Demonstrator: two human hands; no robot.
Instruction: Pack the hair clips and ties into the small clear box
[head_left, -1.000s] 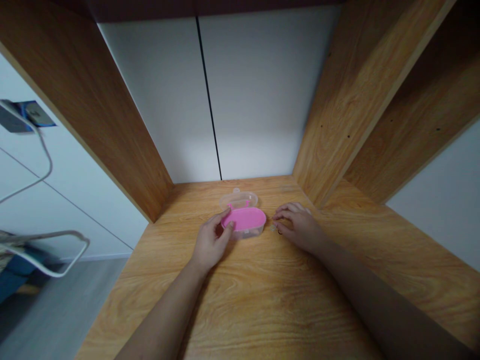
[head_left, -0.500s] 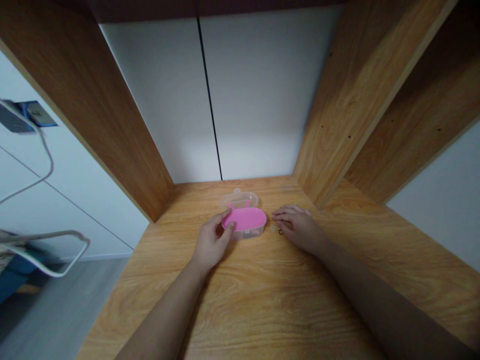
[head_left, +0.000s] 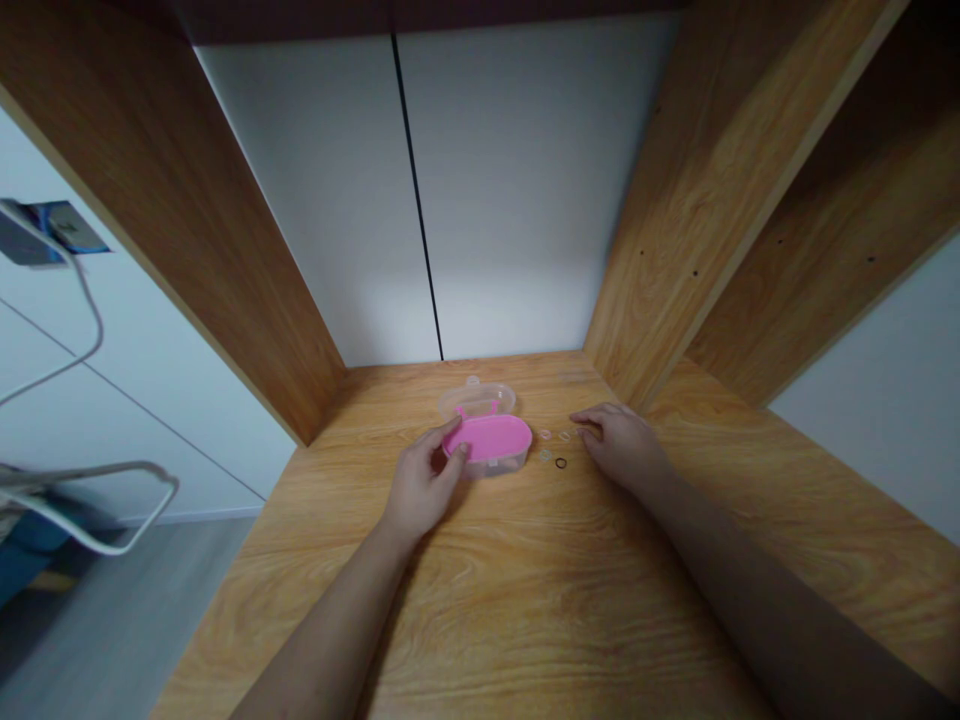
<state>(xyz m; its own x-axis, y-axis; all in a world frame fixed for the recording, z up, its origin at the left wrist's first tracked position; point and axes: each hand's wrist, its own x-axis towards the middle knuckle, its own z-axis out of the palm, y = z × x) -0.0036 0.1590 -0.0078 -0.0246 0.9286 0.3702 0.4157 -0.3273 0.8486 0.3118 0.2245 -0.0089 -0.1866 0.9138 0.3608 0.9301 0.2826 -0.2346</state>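
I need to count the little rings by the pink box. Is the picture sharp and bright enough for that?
Head view: dim and soft; the dark ring reads clearly, the clear rings nearly vanish against the desk; wide-angle lens bends the shelf sides.

Right hand [head_left: 626,450] drawn back to the right, away from the box [head_left: 487,443]. Small rings [head_left: 561,462] on the desk [head_left: 525,580] now uncovered beside the box, perhaps four, too small to count surely.
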